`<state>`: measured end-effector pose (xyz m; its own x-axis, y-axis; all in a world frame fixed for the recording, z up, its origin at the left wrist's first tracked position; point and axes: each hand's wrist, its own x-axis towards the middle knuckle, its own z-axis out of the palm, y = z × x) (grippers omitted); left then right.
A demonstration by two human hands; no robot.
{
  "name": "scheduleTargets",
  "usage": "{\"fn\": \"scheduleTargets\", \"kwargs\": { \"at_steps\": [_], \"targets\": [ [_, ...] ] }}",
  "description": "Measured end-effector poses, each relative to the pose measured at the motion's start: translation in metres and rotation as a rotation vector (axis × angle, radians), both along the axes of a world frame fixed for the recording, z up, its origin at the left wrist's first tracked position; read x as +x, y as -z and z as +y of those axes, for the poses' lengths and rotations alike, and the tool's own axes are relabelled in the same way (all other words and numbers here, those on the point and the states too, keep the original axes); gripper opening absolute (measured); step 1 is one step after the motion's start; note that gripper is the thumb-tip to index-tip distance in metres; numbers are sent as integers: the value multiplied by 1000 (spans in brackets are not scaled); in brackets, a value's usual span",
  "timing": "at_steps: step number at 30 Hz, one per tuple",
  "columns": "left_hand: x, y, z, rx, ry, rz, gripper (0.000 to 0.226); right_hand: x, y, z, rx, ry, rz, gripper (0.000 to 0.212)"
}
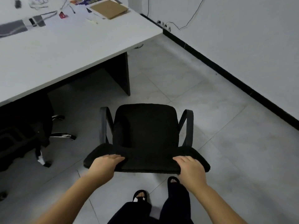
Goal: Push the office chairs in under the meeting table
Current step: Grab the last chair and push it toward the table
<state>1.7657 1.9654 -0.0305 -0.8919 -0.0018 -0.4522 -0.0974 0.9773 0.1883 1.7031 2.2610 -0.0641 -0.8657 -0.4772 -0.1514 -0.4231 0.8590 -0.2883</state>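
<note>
Black office chair (145, 135) stands on the grey tiled floor (218, 126), out in the open beside the meeting table (64, 50), off the table's near corner and not under the top. The chair's backrest faces the person, the seat points away, roughly toward the table's dark end panel (119, 73). Both armrests are visible either side of the seat. Left hand (103, 165) grasps the top edge of the backrest at its left part, fingers laid over the top, thumb hidden beneath. Right hand (191, 168) grasps the same edge at its right part, fingers curled over the top. 2nd chair (24, 126), also black, sits further left with most of it tucked under the table's long edge; its chrome base legs (59, 135) stick out onto the floor. Tabletop carries a brown cardboard piece (109, 8) near the far corner, plus blurred papers and small items I cannot identify. Thin cable (192, 15) hangs on the white wall beyond the table. Person's feet in black slippers (140, 196) stand just behind the chair.
</note>
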Motion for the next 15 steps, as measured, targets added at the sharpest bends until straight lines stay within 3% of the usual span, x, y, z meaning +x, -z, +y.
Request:
{"fn": "scheduleTargets", "kwargs": {
  "at_steps": [8, 15],
  "targets": [
    [-1, 16, 40, 48, -286, 198, 62, -83, 11, 21, -75, -282, 18, 59],
    [-42, 14, 69, 11, -467, 219, 61, -191, 8, 6, -127, -502, 53, 48]
  ]
}}
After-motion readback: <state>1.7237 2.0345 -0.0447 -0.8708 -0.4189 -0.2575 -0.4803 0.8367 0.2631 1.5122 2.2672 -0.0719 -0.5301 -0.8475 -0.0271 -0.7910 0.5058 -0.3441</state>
